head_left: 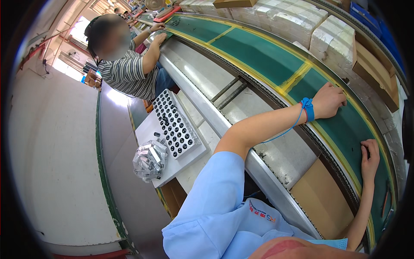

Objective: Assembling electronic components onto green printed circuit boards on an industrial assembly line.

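Note:
My left hand (328,101), with a blue wrist strap (307,109) and its thin cord, rests over the green conveyor belt (263,58). Its fingers curl down, so whatever they may hold is hidden. Farther right, my right hand (370,159) lies over the same belt, fingers loosely bent with a gap at the thumb. Nothing shows between them. A tiny dark speck lies on the belt beside this hand. Yellow tape lines (296,77) cross the belt and run along its edges.
On my left, a white foam tray (189,125) holds rows of black round parts, beside a clear plastic bag (150,160) of small pieces. A co-worker (129,71) reaches over the belt at far left. White foam blocks (297,21) and a cardboard box (375,69) line the far side.

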{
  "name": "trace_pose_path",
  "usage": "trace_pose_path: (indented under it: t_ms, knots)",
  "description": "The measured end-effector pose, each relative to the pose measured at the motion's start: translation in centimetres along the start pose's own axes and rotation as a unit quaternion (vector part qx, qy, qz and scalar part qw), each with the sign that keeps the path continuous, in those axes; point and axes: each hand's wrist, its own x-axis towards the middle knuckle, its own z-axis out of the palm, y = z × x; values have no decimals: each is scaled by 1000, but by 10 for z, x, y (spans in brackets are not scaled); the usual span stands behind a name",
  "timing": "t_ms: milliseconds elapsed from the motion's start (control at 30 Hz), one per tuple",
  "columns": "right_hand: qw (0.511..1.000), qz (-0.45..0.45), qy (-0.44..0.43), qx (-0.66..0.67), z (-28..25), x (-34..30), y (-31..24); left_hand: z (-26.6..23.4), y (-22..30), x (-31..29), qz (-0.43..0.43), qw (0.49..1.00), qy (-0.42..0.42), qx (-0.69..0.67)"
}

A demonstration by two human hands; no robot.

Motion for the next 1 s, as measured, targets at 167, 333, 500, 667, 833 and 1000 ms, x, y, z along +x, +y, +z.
trace_pose_path:
  t_ms: [167,333,500,667,833,1000]
  knots:
    - [1000,-8,4,-10,-2,-1,-1,1,0,0,1,1000,0,2]
    - [1000,-4,-1,-7,-1,0,-1,-1,1,0,2,1000,-1,-1]
    - [1000,-1,-7,-14,-5,-2,0,1,1,1,0,1000,-1,-4]
    - [996,-37,44,-67,-5,1,-7,5,-1,1,-8,1000,9,-4]
    - [994,-19,66,-91,1,3,4,0,-2,-1,-6,1000,2,-3]
    - [996,81,44,-14,-5,-1,59,-33,-17,13,-27,996,39,-78]
